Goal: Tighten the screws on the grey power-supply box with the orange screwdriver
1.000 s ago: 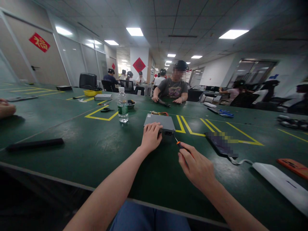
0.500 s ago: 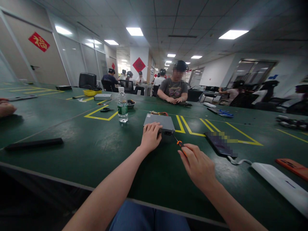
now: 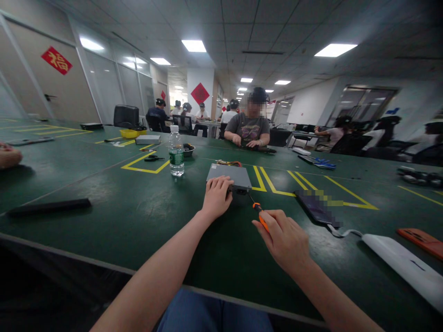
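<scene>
While the left hand point(image 3: 217, 196) lies over the near edge of the grey box point(image 3: 233, 173), grip or mere touch I can't tell, the right hand point(image 3: 284, 237) wraps the screwdriver point(image 3: 256, 207), shaft right at the box's near right corner! Box on the green table point(image 3: 138, 221), right of the water bottle point(image 3: 176, 154).

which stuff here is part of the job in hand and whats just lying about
Seems part of the job:
- grey box, left hand on it
- screwdriver, in right hand

Seems just lying about:
- bottle
- phone
- black bar
- yellow tray
</scene>
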A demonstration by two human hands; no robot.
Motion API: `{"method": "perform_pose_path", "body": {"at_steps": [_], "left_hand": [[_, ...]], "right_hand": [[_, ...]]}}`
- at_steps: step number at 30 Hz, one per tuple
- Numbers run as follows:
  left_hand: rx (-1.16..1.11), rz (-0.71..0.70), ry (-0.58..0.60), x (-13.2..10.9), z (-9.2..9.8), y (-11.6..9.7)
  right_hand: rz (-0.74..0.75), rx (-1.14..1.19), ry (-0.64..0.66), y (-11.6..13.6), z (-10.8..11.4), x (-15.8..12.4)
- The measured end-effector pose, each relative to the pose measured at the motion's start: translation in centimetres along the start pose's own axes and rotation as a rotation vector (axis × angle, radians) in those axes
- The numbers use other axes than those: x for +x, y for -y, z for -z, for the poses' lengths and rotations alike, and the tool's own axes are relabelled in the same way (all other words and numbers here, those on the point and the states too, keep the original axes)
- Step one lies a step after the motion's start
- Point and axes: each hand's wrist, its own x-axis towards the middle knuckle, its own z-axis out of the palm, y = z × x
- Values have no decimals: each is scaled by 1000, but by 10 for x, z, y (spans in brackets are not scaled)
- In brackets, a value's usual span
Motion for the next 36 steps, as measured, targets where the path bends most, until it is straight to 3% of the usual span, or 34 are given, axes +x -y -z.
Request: {"method": "perform_pose_path", "body": {"at_steps": [9,16,22,27,30,33,36], "left_hand": [[1,-6,-4,0,1,0],[3,-8,-7,0,1,0],[3,-6,7,0,1,0],[2,-10,-7,0,0,1],[-5,-9,-10,0,-1,1],[-10,-6,-11,0,-1,1],[-11,0,-8,0,-1,1]], "right_hand": [[3,-5,86,2,-1,1],[7,3,74,1,-3,-2],[-75,74,190,4,-3,-2],[-99,37,102,3,-6,-5],[-40,54,55,0,-8,-8],[24,69,59,-1,-9,-7],[-40,97,68,2,-7,-4]]}}
